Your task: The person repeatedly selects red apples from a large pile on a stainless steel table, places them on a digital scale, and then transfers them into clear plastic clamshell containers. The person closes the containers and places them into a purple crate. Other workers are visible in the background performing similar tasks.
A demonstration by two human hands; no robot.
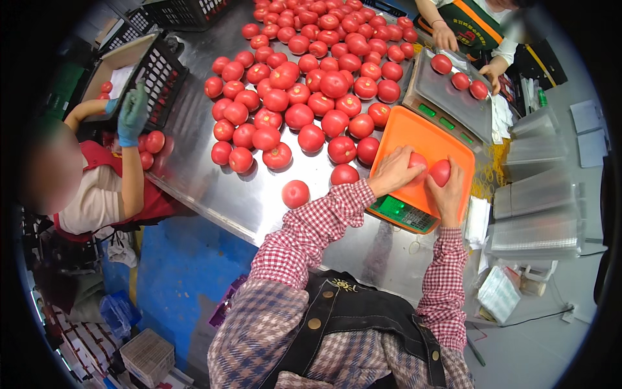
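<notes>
My left hand (397, 170) is closed around a red tomato (417, 167) over the orange tray (410, 126) of a digital scale. Beside it, my right hand (448, 187) grips a second tomato (440, 173) on the same tray. The scale's lit green display and keypad (401, 209) show below the tray's near edge. Many tomatoes (299, 116) lie heaped on the steel table (194, 160), left of the tray and beyond it. One tomato (295, 194) lies apart from the heap, near my left sleeve.
Another scale (454, 97) bearing several tomatoes stands behind the tray, with a co-worker's hands (444, 36) at it. At left, a co-worker's gloved hand (132, 114) is by a black crate (163, 73). Clear plastic packaging (534, 214) and yellow rubber bands (486, 175) lie at right.
</notes>
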